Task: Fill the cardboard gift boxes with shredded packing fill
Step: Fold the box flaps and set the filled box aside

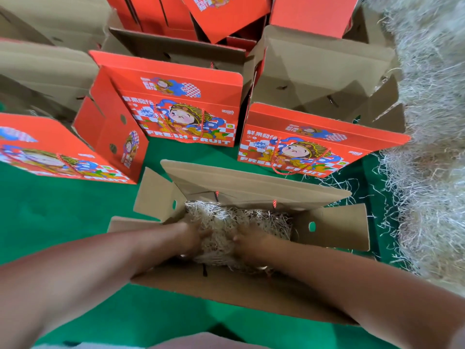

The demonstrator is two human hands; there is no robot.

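Deep in box [226, 295] — left hand [193, 234], right hand [247, 239] sunk in fill [266, 222], grip hidden; flaps [251, 183] splayed.

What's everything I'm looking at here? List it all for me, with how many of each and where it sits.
Open box: one, plain brown inside, flaps spread, centre foreground.
Fill in the box: one wad, pale straw colour, inside the open box.
Heap of fill: one large pile, pale, along the right edge.
Loose strands: many, pale, scattered on the green beside the heap.
Printed boxes: three standing nearby, more piled behind, red-orange with a cartoon figure and "FRESH FRUIT", across the back.
Green surface: one, green, beneath the boxes.
Left hand: one, pushed into the fill in the box, fingers hidden.
Right hand: one, also in that fill, beside the left.
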